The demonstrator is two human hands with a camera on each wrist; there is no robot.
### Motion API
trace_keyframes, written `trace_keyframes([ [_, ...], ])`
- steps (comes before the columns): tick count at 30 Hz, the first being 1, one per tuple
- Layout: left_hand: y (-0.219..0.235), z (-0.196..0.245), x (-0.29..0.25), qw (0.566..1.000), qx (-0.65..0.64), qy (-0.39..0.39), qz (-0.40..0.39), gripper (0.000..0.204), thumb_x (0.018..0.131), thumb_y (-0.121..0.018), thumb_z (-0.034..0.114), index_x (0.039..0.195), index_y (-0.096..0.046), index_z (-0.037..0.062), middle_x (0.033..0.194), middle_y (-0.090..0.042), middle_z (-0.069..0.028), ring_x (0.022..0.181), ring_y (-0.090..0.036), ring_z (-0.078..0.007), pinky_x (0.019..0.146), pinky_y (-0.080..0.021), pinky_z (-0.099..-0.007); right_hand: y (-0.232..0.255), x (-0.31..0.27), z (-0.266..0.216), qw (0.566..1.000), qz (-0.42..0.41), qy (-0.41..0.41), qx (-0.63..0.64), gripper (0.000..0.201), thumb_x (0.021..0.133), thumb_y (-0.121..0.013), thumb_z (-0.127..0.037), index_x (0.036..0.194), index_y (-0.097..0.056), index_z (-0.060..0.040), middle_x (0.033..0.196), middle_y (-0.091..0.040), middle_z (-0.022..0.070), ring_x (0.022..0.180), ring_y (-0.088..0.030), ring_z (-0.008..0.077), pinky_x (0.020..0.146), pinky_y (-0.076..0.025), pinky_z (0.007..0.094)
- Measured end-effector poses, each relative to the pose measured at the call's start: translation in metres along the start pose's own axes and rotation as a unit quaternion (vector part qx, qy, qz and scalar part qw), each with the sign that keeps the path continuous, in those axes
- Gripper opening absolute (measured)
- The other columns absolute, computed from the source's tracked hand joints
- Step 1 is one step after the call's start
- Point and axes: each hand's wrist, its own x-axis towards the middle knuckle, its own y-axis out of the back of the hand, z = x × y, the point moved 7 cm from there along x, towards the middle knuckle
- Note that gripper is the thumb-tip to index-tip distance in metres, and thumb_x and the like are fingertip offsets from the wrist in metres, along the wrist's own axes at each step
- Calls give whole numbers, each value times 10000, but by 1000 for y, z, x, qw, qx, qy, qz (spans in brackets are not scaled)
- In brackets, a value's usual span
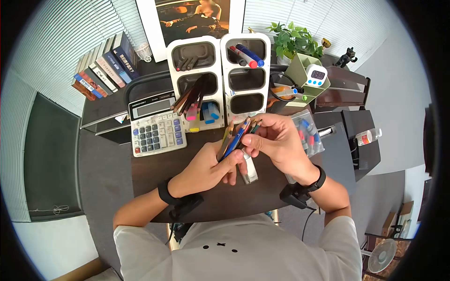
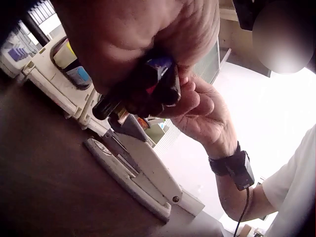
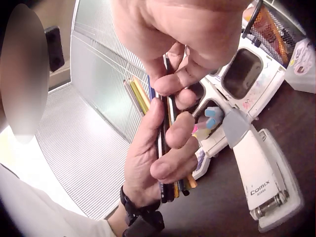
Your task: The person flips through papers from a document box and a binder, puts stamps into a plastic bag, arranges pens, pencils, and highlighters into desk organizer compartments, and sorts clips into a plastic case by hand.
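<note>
The left hand (image 1: 201,166) grips a bundle of colored pencils (image 1: 236,138), tips pointing up toward the organizers. The right hand (image 1: 279,143) pinches pencils at the bundle's right side, fingers close against the left hand's. In the right wrist view the left hand (image 3: 143,158) wraps the pencils (image 3: 164,187), their ends showing below its fingers, while the right hand (image 3: 182,34) pinches the upper part. The left wrist view shows dark pencil ends (image 2: 170,94) under the left hand (image 2: 128,39), with the right hand (image 2: 205,113) behind.
Two white organizers (image 1: 221,75) hold pencils, markers and highlighters. A calculator (image 1: 158,129) lies left, a white stapler (image 1: 250,169) under the hands, a bag of markers (image 1: 308,133) right. Behind stand a green holder with a timer (image 1: 317,75), a plant (image 1: 293,40) and books (image 1: 105,65).
</note>
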Motion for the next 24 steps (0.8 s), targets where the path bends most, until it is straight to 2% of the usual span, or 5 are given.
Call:
trace_keyframes([
  [13,19,-6,-4,995,-75,-28,56,416,1152,-501,295,1320,-613,-69,1052,-783,-166,806,-785,-198,678,-634,-300,16,2,-24,985,114,58,-117,121,991,-764,-62,1078,-729,15,940,-750,69,665,-667,63,565,-554,199],
  [17,32,-7,-5,995,-49,-3,92,395,1158,-467,299,1255,-600,-61,931,-753,-163,646,-728,-168,563,-573,-262,39,-12,-94,910,209,313,-172,88,1006,-699,-5,1084,-727,23,986,-734,106,696,-671,83,609,-567,216],
  [19,32,-7,-3,996,-36,10,80,398,1157,-469,308,1227,-615,-56,900,-748,-150,586,-696,-144,529,-542,-250,35,-10,-98,866,210,351,-288,91,949,-741,33,1039,-749,24,1009,-738,115,766,-695,129,668,-574,252],
  [21,30,-9,-2,996,-47,0,71,405,1154,-481,334,1207,-635,-37,854,-739,-124,518,-620,-96,486,-470,-230,13,0,-97,738,123,435,-502,149,875,-787,60,1018,-774,23,1034,-741,119,842,-718,195,724,-580,299],
  [24,30,-6,-2,998,-25,2,63,392,1148,-499,340,1211,-648,-18,819,-726,-102,503,-586,-81,478,-444,-226,-3,11,-72,735,101,394,-543,258,847,-803,51,1101,-779,8,1066,-732,136,914,-733,288,793,-595,366],
])
